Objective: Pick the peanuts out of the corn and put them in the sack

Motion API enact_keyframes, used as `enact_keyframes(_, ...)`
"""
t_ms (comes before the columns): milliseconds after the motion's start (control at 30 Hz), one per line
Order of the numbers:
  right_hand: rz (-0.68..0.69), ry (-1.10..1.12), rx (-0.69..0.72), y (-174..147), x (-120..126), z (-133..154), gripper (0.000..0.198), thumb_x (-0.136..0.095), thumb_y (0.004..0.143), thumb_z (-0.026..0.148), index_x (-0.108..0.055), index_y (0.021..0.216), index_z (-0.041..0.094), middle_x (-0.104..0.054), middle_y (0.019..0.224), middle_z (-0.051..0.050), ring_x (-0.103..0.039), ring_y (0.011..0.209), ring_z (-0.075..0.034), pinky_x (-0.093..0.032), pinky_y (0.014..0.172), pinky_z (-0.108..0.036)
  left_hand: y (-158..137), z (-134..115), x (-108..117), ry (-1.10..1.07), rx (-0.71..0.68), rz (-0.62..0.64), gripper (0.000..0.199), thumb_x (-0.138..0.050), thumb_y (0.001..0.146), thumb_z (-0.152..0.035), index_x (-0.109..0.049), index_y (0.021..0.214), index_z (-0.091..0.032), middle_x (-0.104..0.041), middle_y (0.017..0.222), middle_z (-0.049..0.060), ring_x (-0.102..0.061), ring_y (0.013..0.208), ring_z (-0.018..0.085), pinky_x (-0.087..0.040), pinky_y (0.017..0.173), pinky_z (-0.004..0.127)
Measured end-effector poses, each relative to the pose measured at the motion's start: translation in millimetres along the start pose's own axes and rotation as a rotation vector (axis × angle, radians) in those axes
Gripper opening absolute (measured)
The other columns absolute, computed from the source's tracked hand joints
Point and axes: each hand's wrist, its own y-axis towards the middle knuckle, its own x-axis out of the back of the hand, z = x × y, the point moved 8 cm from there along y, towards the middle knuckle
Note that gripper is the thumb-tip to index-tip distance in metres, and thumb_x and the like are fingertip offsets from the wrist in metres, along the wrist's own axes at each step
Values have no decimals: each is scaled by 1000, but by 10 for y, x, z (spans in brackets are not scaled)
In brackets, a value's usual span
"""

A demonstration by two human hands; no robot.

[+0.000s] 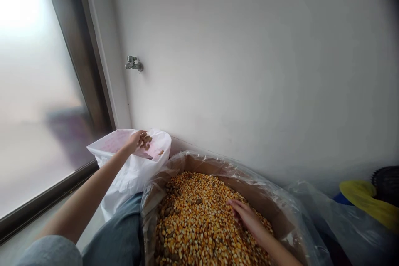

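Observation:
My left hand [136,139] is over the mouth of a white woven sack [131,170], its fingers parted. Several small brown lumps [146,143], like nuts in the shell, are loose beside the fingertips and seem to be falling into the sack. Below me, a box [212,167] lined with clear plastic holds a heap of yellow-orange corn kernels [196,220]. More brown lumps [170,211] lie among the kernels, mostly along the left side. My right hand [245,214] is low over the right part of the corn, fingers extended and slightly bent; its palm side is hidden.
A metal tap [134,64] sticks out of the white wall [233,62] behind. At left is a glass door with a dark frame [77,50]. Clear plastic [336,212] and a yellow item [358,193] lie at right. My knee [116,232] is between sack and box.

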Motion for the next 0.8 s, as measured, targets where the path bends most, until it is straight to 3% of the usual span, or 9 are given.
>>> enact_keyframes(100, 20, -251, 188, -32, -30, 89, 27, -47, 67, 44, -55, 64, 19, -47, 52, 1, -43, 48, -13, -30, 47, -23, -154, -123, 56, 111, -112, -59, 17, -40, 77, -16, -50, 89, -9, -52, 92, 3, -38, 100, 17, -25, 92, 32)
enact_keyframes(167, 30, -501, 353, -141, -103, 182, 24, -44, 72, 39, -57, 68, 19, -53, 60, -1, -48, 58, -15, -33, 55, -25, -303, -210, -157, 142, -198, -19, 22, -34, 81, -18, -47, 98, -10, -50, 101, 3, -36, 103, 15, -23, 93, 30)
enact_keyframes(233, 44, -746, 455, -280, -206, 235, 21, -41, 75, 33, -58, 76, 20, -58, 72, -2, -51, 67, -16, -34, 61, -25, -489, -256, -542, 146, -253, 110, 25, -33, 83, -22, -47, 102, -13, -52, 98, 2, -42, 97, 14, -31, 87, 28)
enact_keyframes(367, -13, -1080, 536, -462, -327, 315, 23, -35, 79, 23, -57, 87, 21, -57, 87, -5, -49, 83, -18, -33, 73, -27, -1025, -103, -1555, 197, -237, 697, 22, -51, 73, -24, -57, 92, -16, -59, 88, 3, -50, 85, 15, -35, 82, 25)
enact_keyframes(467, -148, -1162, 496, -425, -230, 332, 24, -34, 79, 22, -55, 90, 21, -54, 91, -6, -46, 90, -19, -31, 77, -29, -1390, 329, -2016, 236, -41, 1049, 21, -60, 62, -14, -61, 82, -18, -58, 94, 4, -47, 95, 17, -26, 91, 23)
enact_keyframes(533, -264, -1162, 394, -332, -59, 280, 25, -36, 78, 25, -53, 96, 20, -53, 95, -8, -44, 94, -21, -31, 79, -31, -1430, 701, -2113, 192, 154, 1039, 20, -58, 61, -6, -61, 77, -17, -58, 92, 4, -44, 102, 18, -21, 94, 23)
enact_keyframes(600, -382, -1145, 269, -223, 158, 195, 31, -38, 77, 28, -51, 104, 19, -49, 104, -11, -41, 99, -24, -29, 81, -35, -1349, 1038, -2132, 136, 249, 918, 21, -55, 61, -4, -60, 76, -18, -57, 93, 3, -38, 110, 19, -18, 96, 24)
enact_keyframes(700, -525, -1036, 76, -63, 506, 50, 39, -41, 75, 30, -48, 110, 15, -40, 118, -15, -35, 107, -28, -25, 86, -39, -1154, 1400, -2171, 200, 155, 790, 23, -62, 57, -12, -58, 78, -20, -52, 103, 4, -30, 116, 24, -12, 98, 27)
enact_keyframes(800, -592, -780, -71, 81, 788, -102, 41, -40, 75, 27, -47, 111, 10, -41, 115, -19, -37, 107, -30, -26, 86, -40, -979, 1680, -2262, 285, 117, 700, 21, -62, 58, -22, -55, 78, -20, -48, 108, 7, -21, 119, 30, -6, 98, 35)
